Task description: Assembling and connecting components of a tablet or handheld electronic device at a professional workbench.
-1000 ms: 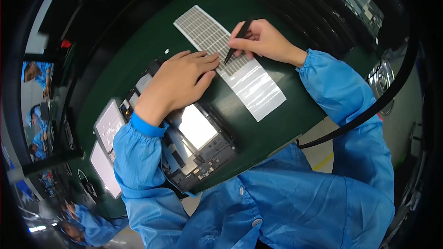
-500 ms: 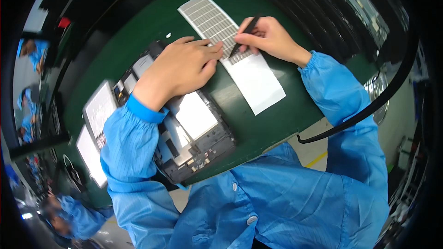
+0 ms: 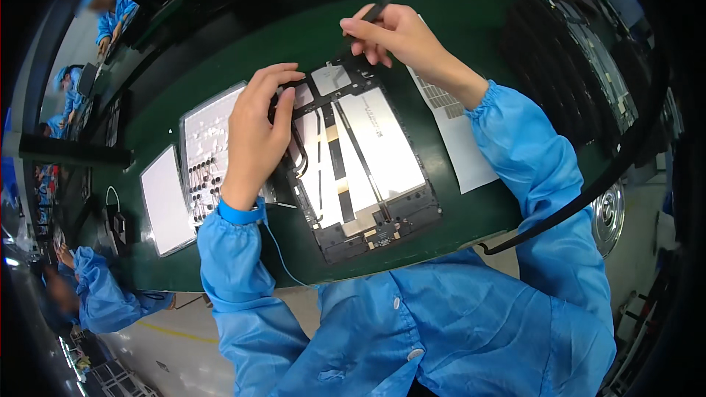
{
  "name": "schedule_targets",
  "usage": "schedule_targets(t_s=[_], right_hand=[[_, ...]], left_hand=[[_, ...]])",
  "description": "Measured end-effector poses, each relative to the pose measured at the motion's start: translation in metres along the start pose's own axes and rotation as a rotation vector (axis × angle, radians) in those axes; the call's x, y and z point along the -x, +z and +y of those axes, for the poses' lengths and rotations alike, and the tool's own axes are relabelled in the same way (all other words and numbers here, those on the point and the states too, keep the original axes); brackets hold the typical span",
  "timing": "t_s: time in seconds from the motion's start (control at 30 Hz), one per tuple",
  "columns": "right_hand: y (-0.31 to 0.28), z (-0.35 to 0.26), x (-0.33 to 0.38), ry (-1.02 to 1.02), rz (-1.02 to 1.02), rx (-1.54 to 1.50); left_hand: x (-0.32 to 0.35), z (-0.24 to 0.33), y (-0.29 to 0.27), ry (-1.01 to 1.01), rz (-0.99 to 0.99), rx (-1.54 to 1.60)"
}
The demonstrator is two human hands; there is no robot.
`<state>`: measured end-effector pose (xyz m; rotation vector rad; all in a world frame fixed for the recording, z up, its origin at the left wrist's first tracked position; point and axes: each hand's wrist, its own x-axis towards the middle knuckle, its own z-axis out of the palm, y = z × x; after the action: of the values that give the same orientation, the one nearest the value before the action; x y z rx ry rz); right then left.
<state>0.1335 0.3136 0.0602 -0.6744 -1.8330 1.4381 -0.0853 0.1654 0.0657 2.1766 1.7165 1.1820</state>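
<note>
Across the green bench (image 3: 456,66) the view has swung: half a second ago both hands sat at the white sticker sheet (image 3: 460,143), now they're over the opened tablet chassis (image 3: 360,169), which lies flat in the middle, two pale panels showing inside its black frame. So I read the pick from the sheet as over and the work moved onto the tablet's top end. Beside it on the left lie a grey tray of small parts (image 3: 206,154) and a white panel (image 3: 168,202). Left hand (image 3: 257,136) rests unclenched, fingers spread on the chassis's upper left corner. Right hand (image 3: 397,37) pinches dark tweezers (image 3: 368,18), tips down near the top edge.
</note>
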Motion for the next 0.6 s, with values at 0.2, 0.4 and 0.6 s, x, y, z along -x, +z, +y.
schedule_targets(t_s=[0.2, 0.4, 0.6], right_hand=[[-0.008, 0.021, -0.01, 0.122, -0.007, 0.054], [-0.002, 0.029, -0.007, 0.083, 0.007, 0.067], [-0.007, 0.032, -0.006, 0.017, -0.007, 0.049]], left_hand=[[0.012, -0.002, 0.013, 0.013, 0.013, 0.075], [0.002, 0.003, 0.019, 0.049, -0.054, 0.024], [-0.004, 0.009, 0.026, 0.079, -0.083, -0.035]])
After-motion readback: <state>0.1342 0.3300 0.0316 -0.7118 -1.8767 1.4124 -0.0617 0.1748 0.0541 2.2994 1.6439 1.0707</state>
